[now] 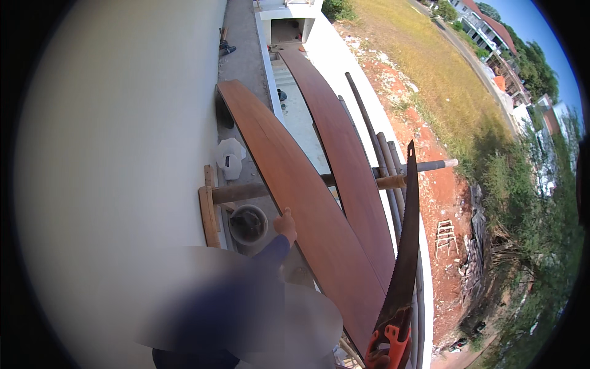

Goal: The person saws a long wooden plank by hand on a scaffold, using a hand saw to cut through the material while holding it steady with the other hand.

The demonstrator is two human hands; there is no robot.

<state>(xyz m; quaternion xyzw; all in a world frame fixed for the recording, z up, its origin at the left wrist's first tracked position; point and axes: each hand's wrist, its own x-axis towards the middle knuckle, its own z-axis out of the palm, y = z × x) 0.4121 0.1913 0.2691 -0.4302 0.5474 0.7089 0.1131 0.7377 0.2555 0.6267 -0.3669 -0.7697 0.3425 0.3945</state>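
Note:
My left hand (286, 226) grips the near left edge of a long reddish-brown wooden board (289, 160). The thumb lies on the board's top face, and the other fingers are partly hidden at its edge. A hand saw (409, 246) with a dark toothed blade and an orange-and-black handle rises from the lower edge, its tip pointing up and away, in front of the boards' right side. My right hand does not show at the saw's handle. A second, darker brown board (338, 135) runs alongside to the right, partly under the first.
A round bamboo pole (239, 192) crosses beneath the boards. Left of them are a bucket (248, 224), a white plastic container (230, 157) and a wooden piece (209, 215) by the white wall (123, 154). More poles (387, 160) lean at the right, above a drop to red ground (433, 184).

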